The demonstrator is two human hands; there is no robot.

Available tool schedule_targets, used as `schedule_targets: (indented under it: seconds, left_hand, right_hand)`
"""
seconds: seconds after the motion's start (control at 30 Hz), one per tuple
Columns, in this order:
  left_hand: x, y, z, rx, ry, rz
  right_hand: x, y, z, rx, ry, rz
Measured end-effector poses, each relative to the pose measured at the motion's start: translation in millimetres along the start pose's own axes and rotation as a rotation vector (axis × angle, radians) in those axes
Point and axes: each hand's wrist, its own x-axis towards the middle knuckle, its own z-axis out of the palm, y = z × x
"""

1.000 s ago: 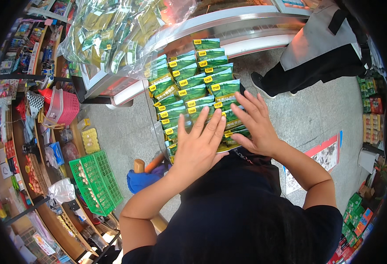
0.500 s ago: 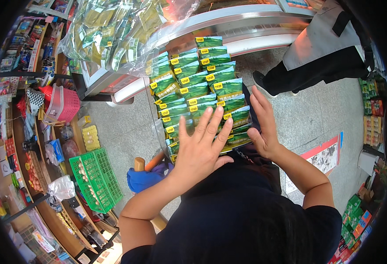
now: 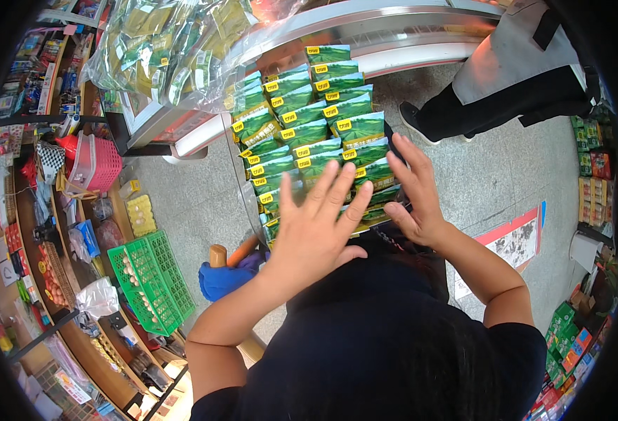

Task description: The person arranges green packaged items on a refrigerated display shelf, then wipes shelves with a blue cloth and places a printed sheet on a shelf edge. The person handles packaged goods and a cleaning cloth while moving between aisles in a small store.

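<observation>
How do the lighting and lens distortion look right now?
Head view: green packets brightly lit, glare on the clear plastic bag, orange glow on the grey apron; same head view: wooden shelves bowed by the fisheye, corners black.

The snack packets (image 3: 356, 126) carry a landscape print: pale blue across the top, banded greens below, olive-gold at the foot, and a bright yellow label with dark lettering in one upper corner. Green and gold show through the clear plastic bag (image 3: 161, 52). The T-shirt (image 3: 365, 330) is plain blue-black. A co-worker's apron (image 3: 509, 59) is light grey over black trousers (image 3: 502, 105), with a dark, pale-soled shoe (image 3: 408, 118). Speckled grey covers the floor (image 3: 203, 200); the poster (image 3: 512, 247) on it is white, blotched black, edged red. Pink colours the perforated basket (image 3: 98, 167), vivid green the latticed crate (image 3: 173, 270), yellow the egg tray (image 3: 140, 215), deep blue the cloth (image 3: 219, 282).
</observation>
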Motion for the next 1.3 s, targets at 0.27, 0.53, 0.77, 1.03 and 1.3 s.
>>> schedule_targets:
  seconds: [0.27,0.53,0.77,1.03,1.3]
  left_hand:
    - [-52,-90,8,-0.253,0.545,-0.442]
    - [-59,-120,55,-1.373,0.322,-0.93]
    - [-11,-98,28,-1.783,0.334,-0.979]
    - [-7,-132,85,-1.839,0.386,-0.919]
    - [23,-87,70,-1.908,0.281,-0.872]
  right_hand:
    - [-6,21,4,0.628,0.051,0.556]
    - [-7,67,38,0.994,-0.095,0.869]
    - [14,83,44,1.073,-0.095,0.735]
    - [8,120,86,1.096,0.256,0.788]
    - [-5,74,29,1.493,0.394,1.106]
